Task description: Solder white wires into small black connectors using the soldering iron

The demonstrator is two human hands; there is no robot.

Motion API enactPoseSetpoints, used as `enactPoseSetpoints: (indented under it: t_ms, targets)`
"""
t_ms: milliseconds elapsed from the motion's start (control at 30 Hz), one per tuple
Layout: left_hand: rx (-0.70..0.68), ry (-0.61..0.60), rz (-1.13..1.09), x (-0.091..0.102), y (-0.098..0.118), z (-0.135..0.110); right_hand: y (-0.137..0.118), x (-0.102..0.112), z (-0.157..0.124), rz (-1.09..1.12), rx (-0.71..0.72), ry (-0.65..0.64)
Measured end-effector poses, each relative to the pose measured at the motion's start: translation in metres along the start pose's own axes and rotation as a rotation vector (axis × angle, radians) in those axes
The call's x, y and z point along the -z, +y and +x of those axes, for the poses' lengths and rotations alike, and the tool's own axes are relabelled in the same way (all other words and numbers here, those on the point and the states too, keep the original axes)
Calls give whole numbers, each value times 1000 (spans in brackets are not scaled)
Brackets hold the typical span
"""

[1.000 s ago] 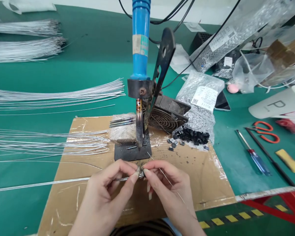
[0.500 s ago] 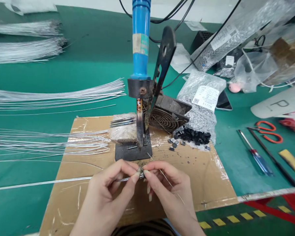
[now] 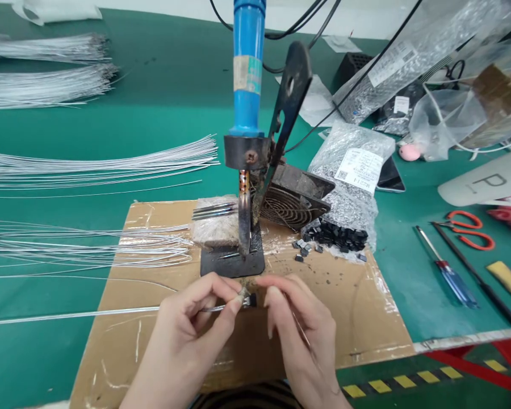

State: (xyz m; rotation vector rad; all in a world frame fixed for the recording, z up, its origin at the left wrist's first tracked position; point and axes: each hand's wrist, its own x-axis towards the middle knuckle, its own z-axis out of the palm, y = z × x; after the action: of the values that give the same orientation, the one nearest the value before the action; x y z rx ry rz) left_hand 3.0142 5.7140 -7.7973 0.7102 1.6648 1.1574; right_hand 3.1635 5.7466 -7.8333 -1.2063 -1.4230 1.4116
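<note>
My left hand [image 3: 191,324] pinches the end of a long thin silver wire [image 3: 89,314] that runs off to the left; a small black part [image 3: 251,300] sits on the wire's tip just past my fingertips. My right hand [image 3: 300,321] is a little to the right of that part, fingers curled and slightly blurred, with a thin wire strand running across it. Both hands hover over a taped cardboard sheet [image 3: 357,318], just in front of the black base of a blue-handled soldering iron [image 3: 247,85] held upright in a stand.
Bundles of silver wires [image 3: 89,165] lie across the green table on the left. A small fan [image 3: 292,201], a pile of small black parts [image 3: 336,236] and silver bags [image 3: 349,182] sit behind the cardboard. A screwdriver [image 3: 445,272] and red-handled scissors [image 3: 468,227] lie at right.
My right hand has let go of the small black part and drawn back slightly to the right. The left hand keeps its pinch on the wire.
</note>
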Motion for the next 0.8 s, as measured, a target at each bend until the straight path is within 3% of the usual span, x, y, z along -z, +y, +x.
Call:
enactPoseSetpoints:
  t_ms: [100,333,467,633,800]
  targets:
    - [-5,31,45,-1,-1,1,-2,2,-3,-96,1,72]
    - [-33,55,77,-2,0,5,-8,9,-2,-93,-7,23]
    - [-106,17,136,3,-1,13,-8,14,4,-174,73,7]
    - [-174,-8,191,8,-3,21,-8,12,13,-114,140,16]
    - [-203,25,208,6,0,26,-15,7,18,23,45,8]
